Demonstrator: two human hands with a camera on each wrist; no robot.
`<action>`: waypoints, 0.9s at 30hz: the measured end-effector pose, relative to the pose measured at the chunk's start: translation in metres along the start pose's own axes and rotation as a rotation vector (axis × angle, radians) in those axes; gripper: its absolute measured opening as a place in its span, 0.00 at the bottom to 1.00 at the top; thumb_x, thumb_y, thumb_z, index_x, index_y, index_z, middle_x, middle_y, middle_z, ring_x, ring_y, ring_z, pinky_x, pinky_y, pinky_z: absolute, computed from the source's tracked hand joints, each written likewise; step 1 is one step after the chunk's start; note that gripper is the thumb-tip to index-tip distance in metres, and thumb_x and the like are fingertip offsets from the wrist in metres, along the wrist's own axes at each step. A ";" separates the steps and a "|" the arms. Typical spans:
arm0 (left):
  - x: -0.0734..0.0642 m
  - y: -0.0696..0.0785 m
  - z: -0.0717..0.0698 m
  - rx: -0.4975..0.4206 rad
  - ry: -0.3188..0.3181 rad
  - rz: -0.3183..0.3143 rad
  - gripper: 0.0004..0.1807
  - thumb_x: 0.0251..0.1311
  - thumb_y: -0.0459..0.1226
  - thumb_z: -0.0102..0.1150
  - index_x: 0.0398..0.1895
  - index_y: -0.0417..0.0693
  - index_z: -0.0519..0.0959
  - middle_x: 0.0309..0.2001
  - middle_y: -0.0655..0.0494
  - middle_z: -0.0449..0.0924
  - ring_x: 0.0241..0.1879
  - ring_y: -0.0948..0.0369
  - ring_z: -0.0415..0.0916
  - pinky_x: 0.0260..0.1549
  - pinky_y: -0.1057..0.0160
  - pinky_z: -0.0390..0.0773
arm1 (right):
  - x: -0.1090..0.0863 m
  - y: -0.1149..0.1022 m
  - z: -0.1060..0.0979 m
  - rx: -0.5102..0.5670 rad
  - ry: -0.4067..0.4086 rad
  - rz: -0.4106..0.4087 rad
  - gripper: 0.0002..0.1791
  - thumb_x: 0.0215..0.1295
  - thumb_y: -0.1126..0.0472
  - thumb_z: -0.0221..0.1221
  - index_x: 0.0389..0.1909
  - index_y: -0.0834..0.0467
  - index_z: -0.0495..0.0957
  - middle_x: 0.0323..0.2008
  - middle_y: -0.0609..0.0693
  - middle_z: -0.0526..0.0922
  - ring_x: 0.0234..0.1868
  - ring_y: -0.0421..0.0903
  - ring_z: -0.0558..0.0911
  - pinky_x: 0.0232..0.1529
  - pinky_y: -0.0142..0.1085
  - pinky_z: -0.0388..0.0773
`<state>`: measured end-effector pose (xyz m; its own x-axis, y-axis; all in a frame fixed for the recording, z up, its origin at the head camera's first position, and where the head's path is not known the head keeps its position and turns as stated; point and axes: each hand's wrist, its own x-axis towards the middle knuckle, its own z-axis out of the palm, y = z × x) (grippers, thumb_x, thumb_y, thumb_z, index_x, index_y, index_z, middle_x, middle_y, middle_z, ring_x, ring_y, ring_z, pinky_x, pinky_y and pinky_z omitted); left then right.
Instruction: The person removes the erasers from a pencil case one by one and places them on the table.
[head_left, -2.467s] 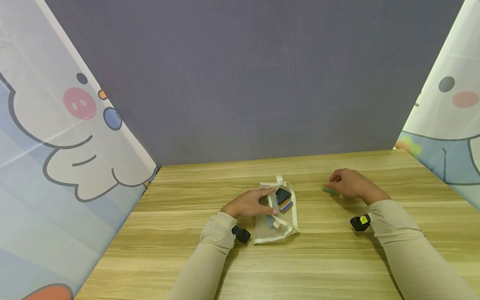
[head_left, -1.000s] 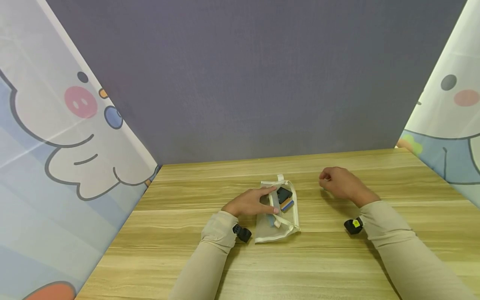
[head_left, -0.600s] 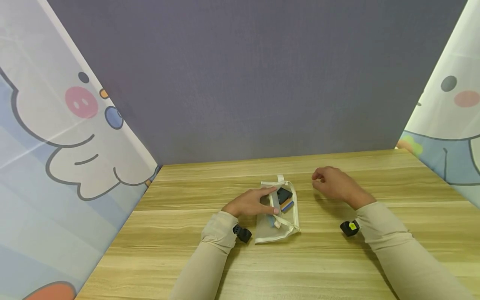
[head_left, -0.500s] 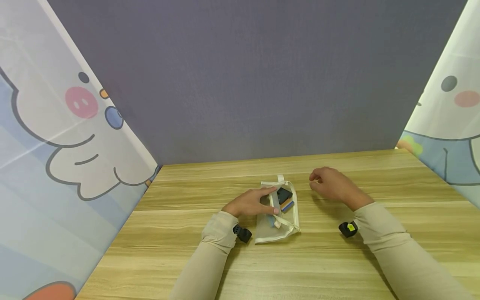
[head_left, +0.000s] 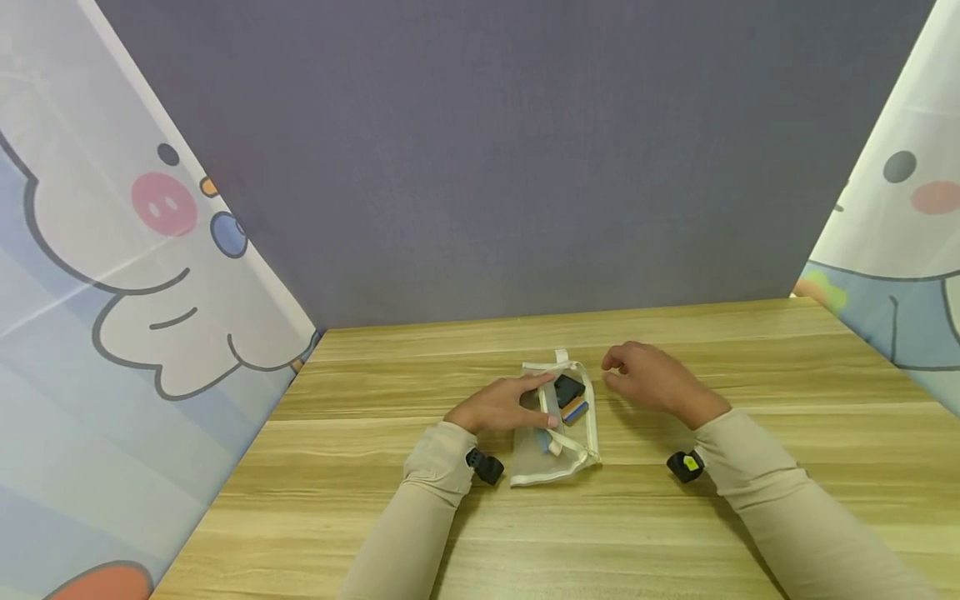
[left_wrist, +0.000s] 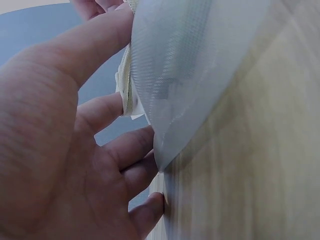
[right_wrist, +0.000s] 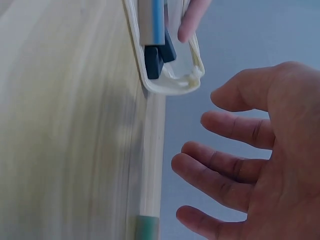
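The 2 hands are apart, reaching in over the wooden table from the near side. The left hand lies across the left part of a mesh pouch, its thumb and index finger stretched out and spread, 1 towards the near side and 1 towards the far side, both tips touching the edge of the pouch's mouth. In the left wrist view the other fingers bend gently beside the mesh.

The right hand is just to the right of the pouch without touching it. Its thumb and fingers curve loosely, with clear space between the tips, as the right wrist view shows.

The pouch lies flat near the middle of the table, white-trimmed, its mouth gaping to the right. Inside, a black piece sits on the far side, with an orange-and-blue piece just nearer. Through the mesh at the near side show a pale blue piece and a cream piece. A green block rests on the table, partly cut off by the right wrist view's edge.
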<state>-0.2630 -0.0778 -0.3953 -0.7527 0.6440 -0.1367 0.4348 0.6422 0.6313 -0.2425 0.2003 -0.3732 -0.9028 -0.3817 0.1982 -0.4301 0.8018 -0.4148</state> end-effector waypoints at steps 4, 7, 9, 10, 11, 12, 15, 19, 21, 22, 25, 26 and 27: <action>0.000 -0.001 0.000 0.002 -0.001 0.005 0.44 0.62 0.59 0.64 0.79 0.67 0.58 0.78 0.60 0.52 0.77 0.58 0.47 0.71 0.51 0.57 | 0.001 -0.004 0.005 -0.002 -0.006 -0.025 0.13 0.67 0.61 0.57 0.44 0.64 0.84 0.41 0.56 0.85 0.43 0.55 0.83 0.46 0.52 0.80; 0.000 -0.001 0.000 0.002 -0.003 0.007 0.44 0.62 0.59 0.64 0.79 0.67 0.58 0.78 0.60 0.52 0.77 0.58 0.46 0.70 0.50 0.58 | 0.002 -0.007 0.011 0.005 -0.037 -0.037 0.12 0.68 0.61 0.57 0.45 0.64 0.84 0.42 0.56 0.85 0.43 0.53 0.84 0.45 0.50 0.81; 0.001 -0.002 0.001 0.001 -0.002 0.010 0.44 0.62 0.59 0.64 0.79 0.67 0.58 0.78 0.59 0.52 0.77 0.57 0.46 0.70 0.50 0.58 | 0.001 -0.009 0.014 0.004 -0.057 -0.039 0.12 0.69 0.61 0.57 0.45 0.63 0.83 0.43 0.55 0.84 0.43 0.52 0.84 0.45 0.50 0.81; 0.000 -0.002 0.001 0.001 -0.003 0.011 0.44 0.62 0.59 0.65 0.79 0.67 0.58 0.78 0.59 0.52 0.77 0.57 0.46 0.70 0.50 0.58 | 0.001 -0.010 0.015 -0.002 -0.064 -0.038 0.12 0.69 0.60 0.57 0.45 0.62 0.83 0.43 0.55 0.84 0.43 0.52 0.84 0.45 0.49 0.81; 0.000 -0.002 0.001 0.000 -0.004 0.012 0.44 0.62 0.59 0.65 0.79 0.67 0.57 0.78 0.59 0.52 0.77 0.57 0.46 0.71 0.50 0.58 | 0.001 -0.012 0.017 -0.009 -0.069 -0.037 0.12 0.69 0.60 0.58 0.46 0.62 0.84 0.44 0.54 0.84 0.44 0.51 0.84 0.45 0.49 0.81; 0.001 -0.002 0.001 0.001 -0.002 0.014 0.44 0.62 0.59 0.65 0.79 0.67 0.58 0.78 0.58 0.52 0.77 0.57 0.47 0.70 0.50 0.58 | 0.001 -0.013 0.018 -0.015 -0.072 -0.038 0.12 0.69 0.60 0.58 0.46 0.61 0.84 0.44 0.54 0.84 0.44 0.51 0.84 0.45 0.49 0.81; 0.000 -0.002 0.001 0.000 0.002 0.014 0.44 0.62 0.59 0.65 0.79 0.66 0.58 0.78 0.58 0.52 0.77 0.58 0.47 0.71 0.51 0.58 | 0.001 -0.018 0.020 -0.048 -0.068 -0.046 0.12 0.69 0.59 0.58 0.46 0.60 0.84 0.43 0.53 0.84 0.43 0.50 0.83 0.44 0.48 0.81; -0.002 0.000 0.001 -0.008 0.004 0.011 0.44 0.62 0.58 0.65 0.79 0.66 0.58 0.78 0.59 0.53 0.77 0.58 0.46 0.71 0.51 0.57 | -0.001 -0.023 0.021 -0.069 -0.076 -0.047 0.11 0.69 0.58 0.59 0.44 0.59 0.84 0.43 0.52 0.83 0.39 0.46 0.81 0.40 0.46 0.80; -0.002 0.000 0.001 -0.011 0.001 0.009 0.44 0.62 0.58 0.65 0.79 0.67 0.58 0.78 0.61 0.52 0.77 0.58 0.46 0.71 0.50 0.57 | -0.002 -0.025 0.022 -0.081 -0.081 -0.040 0.11 0.69 0.57 0.59 0.44 0.58 0.85 0.42 0.51 0.82 0.35 0.43 0.79 0.36 0.44 0.79; -0.002 0.000 0.001 -0.012 -0.001 0.007 0.44 0.62 0.58 0.65 0.79 0.67 0.57 0.78 0.62 0.52 0.77 0.58 0.45 0.71 0.50 0.57 | -0.003 -0.027 0.022 -0.084 -0.084 -0.038 0.11 0.69 0.57 0.59 0.44 0.58 0.85 0.42 0.51 0.82 0.33 0.42 0.78 0.34 0.42 0.78; -0.003 0.000 0.001 -0.015 -0.004 0.004 0.44 0.62 0.59 0.64 0.79 0.68 0.57 0.78 0.61 0.52 0.77 0.58 0.46 0.71 0.50 0.58 | -0.005 -0.029 0.024 -0.098 -0.083 -0.035 0.11 0.69 0.56 0.60 0.43 0.57 0.86 0.40 0.50 0.81 0.29 0.40 0.76 0.30 0.40 0.76; -0.003 0.000 0.001 -0.019 -0.004 0.002 0.43 0.62 0.58 0.64 0.79 0.68 0.58 0.78 0.60 0.52 0.77 0.58 0.46 0.70 0.50 0.58 | -0.005 -0.031 0.024 -0.102 -0.081 -0.038 0.11 0.69 0.55 0.60 0.43 0.57 0.86 0.40 0.50 0.81 0.29 0.40 0.75 0.29 0.40 0.76; -0.003 0.000 0.000 -0.022 -0.003 0.001 0.43 0.62 0.58 0.64 0.79 0.68 0.58 0.78 0.60 0.52 0.77 0.58 0.46 0.70 0.50 0.59 | -0.006 -0.032 0.025 -0.106 -0.081 -0.042 0.12 0.69 0.55 0.60 0.43 0.57 0.86 0.40 0.50 0.81 0.28 0.39 0.75 0.28 0.39 0.75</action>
<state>-0.2602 -0.0799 -0.3953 -0.7506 0.6461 -0.1382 0.4250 0.6323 0.6478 -0.2238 0.1658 -0.3831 -0.8829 -0.4483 0.1398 -0.4690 0.8267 -0.3109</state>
